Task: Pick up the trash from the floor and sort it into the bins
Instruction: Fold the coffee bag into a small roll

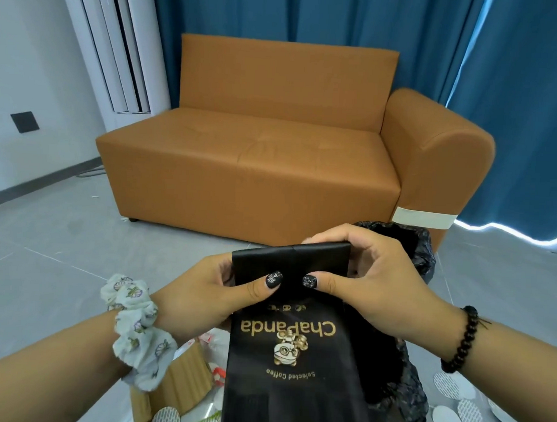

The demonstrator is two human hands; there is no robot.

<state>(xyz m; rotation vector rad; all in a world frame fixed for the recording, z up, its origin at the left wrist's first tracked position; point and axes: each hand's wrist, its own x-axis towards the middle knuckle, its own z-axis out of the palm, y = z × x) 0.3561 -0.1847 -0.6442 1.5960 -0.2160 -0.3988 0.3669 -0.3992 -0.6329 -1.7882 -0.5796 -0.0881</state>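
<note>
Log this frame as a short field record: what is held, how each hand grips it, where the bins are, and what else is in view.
held item: black ChaPanda coffee bag, print upside down to the camera
left hand: grip on the bag's upper left, thumb on its front
right hand: grip on the bag's folded top edge, thumb on its front
bin: black-lined bin behind and right of the bag
box: cardboard box lower left, holding wrappers
floor: white round pads at right
background: orange sofa, blue curtain
</note>
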